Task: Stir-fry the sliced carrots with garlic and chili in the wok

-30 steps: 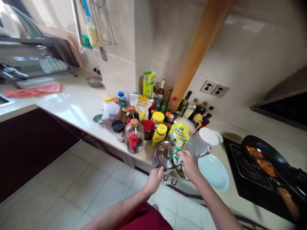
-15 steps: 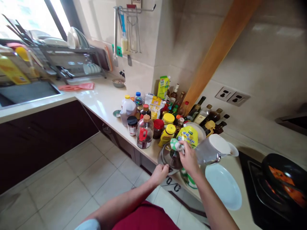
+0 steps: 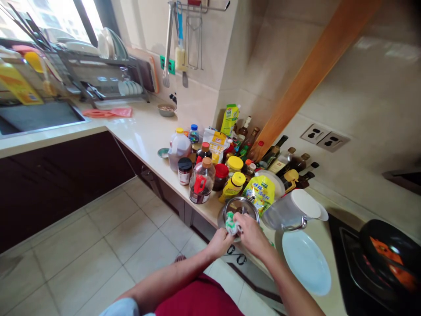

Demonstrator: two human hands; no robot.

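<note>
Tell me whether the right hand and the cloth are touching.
Touching. The head view shows the right hand gripping the bunched cloth in its fingers.

The pot [image 3: 222,217] is before the pouch [image 3: 263,193], left of the plate [image 3: 306,263] and the stove [image 3: 368,289].

Metal pot [image 3: 222,218] partly hidden behind hands [image 3: 251,235], cloth [image 3: 233,224]; wok [image 3: 403,237] cut off at right edge.

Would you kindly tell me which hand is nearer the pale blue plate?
Right. The right hand is left of the pale blue plate; the left hand is farther left.
</note>
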